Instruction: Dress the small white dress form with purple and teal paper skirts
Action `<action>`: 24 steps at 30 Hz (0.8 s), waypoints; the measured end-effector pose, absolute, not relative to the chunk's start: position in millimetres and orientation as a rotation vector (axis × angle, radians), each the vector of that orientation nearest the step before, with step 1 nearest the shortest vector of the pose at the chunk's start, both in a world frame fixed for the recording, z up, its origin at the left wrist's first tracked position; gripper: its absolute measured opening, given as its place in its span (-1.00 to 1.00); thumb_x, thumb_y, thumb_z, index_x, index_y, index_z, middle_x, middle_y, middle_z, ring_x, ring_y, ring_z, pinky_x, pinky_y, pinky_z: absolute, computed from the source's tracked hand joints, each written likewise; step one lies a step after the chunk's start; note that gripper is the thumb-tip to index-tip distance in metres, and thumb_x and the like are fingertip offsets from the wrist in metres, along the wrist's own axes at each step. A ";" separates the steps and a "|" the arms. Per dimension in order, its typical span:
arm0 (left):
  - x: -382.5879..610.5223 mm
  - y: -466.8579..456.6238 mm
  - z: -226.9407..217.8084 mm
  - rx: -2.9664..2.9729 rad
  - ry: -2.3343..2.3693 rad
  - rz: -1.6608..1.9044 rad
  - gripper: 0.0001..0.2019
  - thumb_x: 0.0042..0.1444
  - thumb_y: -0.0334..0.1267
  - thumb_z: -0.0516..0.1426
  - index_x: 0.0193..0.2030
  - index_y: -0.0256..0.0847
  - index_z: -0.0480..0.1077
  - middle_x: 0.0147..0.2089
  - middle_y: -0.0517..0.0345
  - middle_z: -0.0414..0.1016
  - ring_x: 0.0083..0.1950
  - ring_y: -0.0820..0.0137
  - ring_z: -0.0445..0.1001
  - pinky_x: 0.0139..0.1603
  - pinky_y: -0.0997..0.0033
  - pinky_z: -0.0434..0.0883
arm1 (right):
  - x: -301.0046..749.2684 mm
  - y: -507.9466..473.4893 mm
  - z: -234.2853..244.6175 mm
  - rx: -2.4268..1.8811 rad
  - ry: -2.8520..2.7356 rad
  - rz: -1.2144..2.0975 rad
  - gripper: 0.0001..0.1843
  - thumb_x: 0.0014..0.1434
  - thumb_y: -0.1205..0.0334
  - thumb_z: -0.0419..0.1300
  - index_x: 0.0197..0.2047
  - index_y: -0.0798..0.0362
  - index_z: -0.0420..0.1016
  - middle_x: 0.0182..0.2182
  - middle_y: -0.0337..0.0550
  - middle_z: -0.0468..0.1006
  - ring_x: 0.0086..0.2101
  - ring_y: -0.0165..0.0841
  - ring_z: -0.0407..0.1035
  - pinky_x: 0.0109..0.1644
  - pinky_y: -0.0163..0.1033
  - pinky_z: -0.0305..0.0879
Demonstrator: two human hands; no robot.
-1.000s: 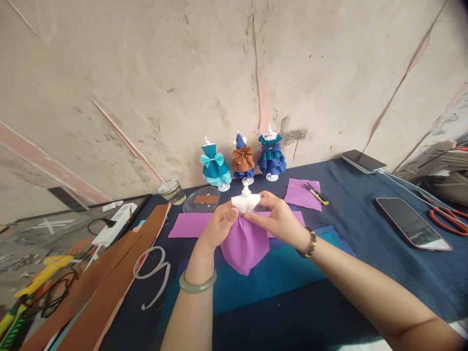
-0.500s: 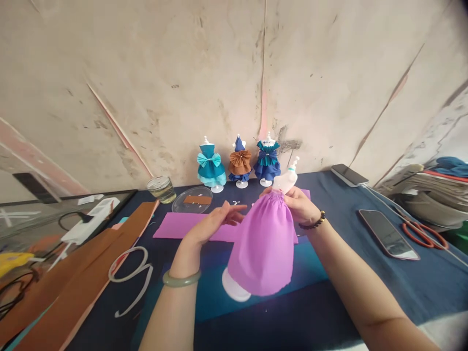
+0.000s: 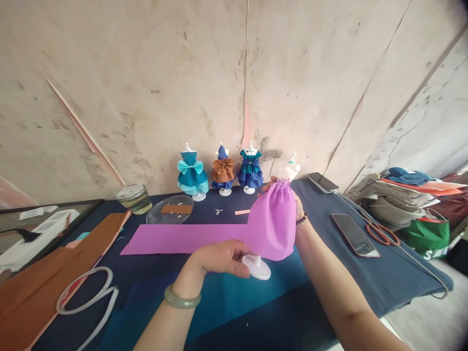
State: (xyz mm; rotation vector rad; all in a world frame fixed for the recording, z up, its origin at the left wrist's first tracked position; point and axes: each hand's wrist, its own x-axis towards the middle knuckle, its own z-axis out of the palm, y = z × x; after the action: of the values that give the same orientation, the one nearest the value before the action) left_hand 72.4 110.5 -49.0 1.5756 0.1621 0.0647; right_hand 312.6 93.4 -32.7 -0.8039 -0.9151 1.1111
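Note:
A miniature dress form (image 3: 287,170) with a bare white bust wears a gathered purple skirt (image 3: 273,222) and leans a little to the right. My right hand (image 3: 298,200) is closed round its waist from behind, partly hidden by the skirt. Below the hem shows the form's round white base (image 3: 259,268). My left hand (image 3: 226,258) has its thumb and fingers closed at the left edge of this base. Behind my left hand a long purple fabric strip (image 3: 183,236) lies flat on the dark blue cloth.
Along the wall stand three small dressed forms, one turquoise (image 3: 192,170), one brown (image 3: 223,170), one dark blue (image 3: 250,168). A clear dish (image 3: 157,214), a glass (image 3: 134,199) and brown fabric (image 3: 73,273) lie left. Phone (image 3: 354,235) and scissors (image 3: 382,234) lie right.
My left hand has gone from beside the skirt down to the base. The dress form is raised and more upright, and the view has turned to the right.

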 end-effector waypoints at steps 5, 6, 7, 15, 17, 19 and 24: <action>86.0 104.5 -52.2 1.550 0.291 0.042 -0.55 -0.16 -0.01 0.39 -0.12 -0.16 0.57 -0.17 0.05 0.59 -0.12 0.23 0.53 -0.08 0.25 0.47 | 313.8 94.3 -22.3 -0.719 -0.950 1.160 -0.55 0.00 -0.14 0.33 -0.08 -0.14 0.50 -0.08 -0.21 0.57 0.01 -0.25 0.44 0.08 -0.08 0.44; 87.4 104.9 -52.8 1.572 0.337 0.090 -0.57 -0.16 -0.05 0.39 -0.13 -0.17 0.58 -0.17 0.06 0.58 -0.11 0.23 0.52 -0.10 0.27 0.46 | 314.3 96.3 -20.7 -0.741 -0.955 1.151 -0.54 0.01 -0.15 0.32 -0.07 -0.14 0.50 -0.03 -0.19 0.56 0.06 -0.24 0.42 0.09 -0.08 0.43; 88.4 105.8 -53.6 1.589 0.387 0.139 -0.59 -0.15 -0.06 0.39 -0.15 -0.18 0.58 -0.18 0.07 0.58 -0.11 0.22 0.52 -0.11 0.28 0.46 | 315.2 98.8 -19.8 -0.767 -0.955 1.142 -0.53 0.00 -0.16 0.32 -0.07 -0.11 0.50 0.01 -0.17 0.55 0.09 -0.22 0.40 0.11 -0.09 0.42; 100.6 121.2 -76.1 1.639 0.904 0.682 -0.57 -0.14 -0.12 0.37 -0.10 -0.21 0.54 -0.11 -0.04 0.62 -0.09 0.17 0.56 -0.05 0.19 0.46 | 318.4 111.2 -24.4 -0.978 -0.777 0.960 -0.48 0.01 -0.13 0.35 -0.05 0.00 0.53 -0.01 -0.04 0.59 0.08 -0.17 0.42 0.11 -0.09 0.39; 103.4 124.0 -82.1 1.733 1.012 0.806 -0.61 -0.14 -0.12 0.36 -0.13 -0.19 0.55 -0.14 -0.03 0.62 -0.15 0.18 0.56 -0.07 0.20 0.46 | 314.2 107.5 -21.2 -0.990 -0.841 0.873 -0.43 0.01 -0.17 0.35 0.00 0.00 0.53 0.03 -0.03 0.58 0.14 -0.16 0.38 0.16 -0.09 0.34; 104.9 124.6 -85.0 1.843 1.099 0.855 -0.63 -0.10 -0.10 0.34 -0.13 -0.17 0.56 -0.16 -0.02 0.61 -0.16 0.19 0.55 -0.10 0.22 0.46 | 309.7 102.7 -16.2 -1.006 -0.921 0.763 -0.38 0.02 -0.18 0.34 0.07 -0.01 0.51 0.07 -0.03 0.56 0.18 -0.17 0.33 0.23 -0.08 0.27; 107.7 117.4 -83.7 2.102 1.189 0.802 -0.65 -0.02 -0.09 0.31 -0.09 -0.14 0.55 -0.16 -0.03 0.56 -0.13 0.17 0.53 -0.09 0.22 0.42 | 305.7 96.5 -7.6 -1.021 -0.936 0.635 -0.25 0.05 -0.18 0.33 0.23 -0.01 0.38 0.13 -0.07 0.52 0.21 -0.20 0.30 0.31 -0.06 0.17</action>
State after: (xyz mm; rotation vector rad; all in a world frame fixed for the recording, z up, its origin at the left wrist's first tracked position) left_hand 107.7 117.4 -83.7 2.1022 1.1894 0.8022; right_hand 305.7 96.5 -7.6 -1.0211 -0.9357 0.6354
